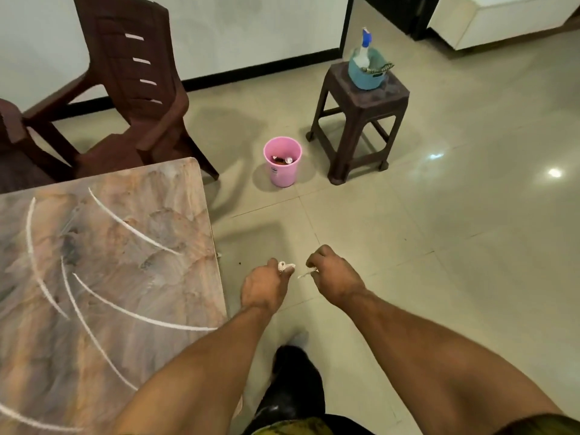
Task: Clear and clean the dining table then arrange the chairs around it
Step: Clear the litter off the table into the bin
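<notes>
Both hands are out over the floor (439, 246), close together but not touching. The left hand (263, 287) is curled round a small white scrap (284, 265), and the right hand (332, 274) pinches a thinner white shred (307, 274) between fingertips. What the bits are made of, I can't tell. Just to the left sits the counter (125, 246), its marbled top swept with curved white streaks (131, 227), its right edge beside the left forearm. Ahead on the floor stands a pink bin (282, 161) with rubbish inside. Right of it, a brown stool (361, 120) carries a blue basket (365, 73) holding a spray bottle (364, 48). A brown chair (135, 73) stands at the counter's far corner, with a second chair (12, 146) at the left edge.
</notes>
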